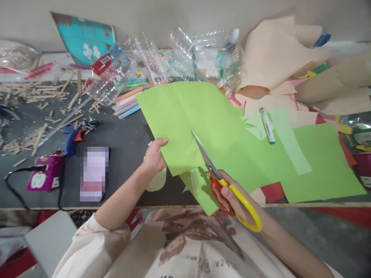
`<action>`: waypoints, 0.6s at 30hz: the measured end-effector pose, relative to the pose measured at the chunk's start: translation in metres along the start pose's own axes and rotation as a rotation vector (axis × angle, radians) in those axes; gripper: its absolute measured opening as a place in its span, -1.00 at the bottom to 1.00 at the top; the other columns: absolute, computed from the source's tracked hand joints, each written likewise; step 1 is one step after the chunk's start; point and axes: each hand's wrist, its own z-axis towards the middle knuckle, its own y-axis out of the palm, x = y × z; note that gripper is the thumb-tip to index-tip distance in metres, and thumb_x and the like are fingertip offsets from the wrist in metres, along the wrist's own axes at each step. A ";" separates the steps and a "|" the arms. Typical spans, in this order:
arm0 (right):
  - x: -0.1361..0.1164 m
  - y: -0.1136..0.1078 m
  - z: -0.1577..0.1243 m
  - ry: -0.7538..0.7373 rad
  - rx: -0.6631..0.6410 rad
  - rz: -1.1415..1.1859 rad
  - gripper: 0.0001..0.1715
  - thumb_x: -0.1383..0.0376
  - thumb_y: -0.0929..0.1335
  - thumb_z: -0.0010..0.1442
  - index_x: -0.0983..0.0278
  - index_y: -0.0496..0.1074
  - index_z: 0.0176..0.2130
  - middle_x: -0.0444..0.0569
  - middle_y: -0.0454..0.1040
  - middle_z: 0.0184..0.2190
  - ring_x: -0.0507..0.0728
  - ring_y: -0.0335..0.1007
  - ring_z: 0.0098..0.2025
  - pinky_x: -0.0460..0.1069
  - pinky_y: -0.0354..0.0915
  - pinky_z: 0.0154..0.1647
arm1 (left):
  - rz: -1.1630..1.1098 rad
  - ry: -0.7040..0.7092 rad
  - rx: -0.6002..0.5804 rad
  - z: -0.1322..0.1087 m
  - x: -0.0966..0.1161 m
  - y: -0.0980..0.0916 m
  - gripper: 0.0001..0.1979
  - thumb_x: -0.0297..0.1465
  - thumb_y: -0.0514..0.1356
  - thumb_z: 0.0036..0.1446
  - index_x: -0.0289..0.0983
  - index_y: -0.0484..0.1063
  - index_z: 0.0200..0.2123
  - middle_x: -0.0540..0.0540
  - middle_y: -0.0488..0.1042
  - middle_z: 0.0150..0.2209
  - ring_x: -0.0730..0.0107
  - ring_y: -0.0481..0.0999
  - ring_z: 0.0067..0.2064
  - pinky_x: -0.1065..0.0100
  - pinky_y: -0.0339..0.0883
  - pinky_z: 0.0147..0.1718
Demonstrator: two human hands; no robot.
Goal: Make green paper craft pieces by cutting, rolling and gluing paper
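A sheet of light green paper (179, 116) is raised above the table, its lower left edge pinched by my left hand (155, 156), thumb on top. My right hand (227, 191) grips scissors (213, 166) with one yellow and one red handle loop. The blades point up and to the left over the green sheet and look nearly closed. Whether they bite into the paper I cannot tell. Beneath and to the right lies more green paper (315, 166). A pale cut piece (156, 179) rests under my left hand.
A phone (94, 173), a glue gun (69, 139) and a purple box (45, 173) lie at left, near scattered wooden sticks (26, 143). Clear plastic bottles (182, 58) and beige paper (275, 58) fill the back. A marker (267, 125) lies at right.
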 end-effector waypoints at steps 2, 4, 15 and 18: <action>-0.002 0.001 0.000 0.008 0.008 0.006 -0.18 -0.33 0.29 0.01 0.22 0.17 -0.05 -0.39 0.02 -0.68 -0.11 -0.19 -0.72 -0.13 -0.13 -0.73 | 0.012 -0.034 0.009 0.000 0.002 0.000 -0.70 -0.44 0.16 -0.16 -0.32 0.51 -0.28 -0.17 0.63 -0.30 -0.07 0.53 0.04 0.04 0.36 0.11; -0.006 0.000 -0.002 0.014 0.009 -0.008 -0.18 -0.33 0.29 0.01 0.22 0.18 -0.04 -0.38 0.03 -0.68 -0.11 -0.18 -0.72 -0.13 -0.12 -0.72 | 0.023 -0.046 -0.023 0.001 0.005 0.000 -0.68 -0.45 0.16 -0.19 -0.31 0.50 -0.27 -0.17 0.63 -0.28 -0.08 0.53 0.04 0.03 0.36 0.11; 0.008 -0.038 -0.029 0.035 -0.076 -0.228 -0.20 -0.29 0.23 0.11 0.21 0.23 0.06 -0.25 0.10 -0.61 -0.08 -0.20 -0.67 -0.08 -0.17 -0.72 | -0.026 -0.117 -0.042 0.008 0.013 -0.002 -0.86 -0.44 0.17 0.02 -0.31 0.48 -0.31 -0.20 0.63 -0.36 -0.04 0.54 0.04 0.06 0.35 0.14; 0.012 -0.038 -0.029 0.018 -0.102 -0.174 -0.16 -0.32 0.23 0.08 0.17 0.22 0.09 -0.21 0.14 -0.57 -0.06 -0.15 -0.65 -0.08 -0.13 -0.71 | -0.037 -0.118 -0.060 0.007 0.013 -0.004 -0.87 -0.46 0.15 0.04 -0.31 0.49 -0.33 -0.19 0.63 -0.37 -0.02 0.55 0.03 0.07 0.36 0.13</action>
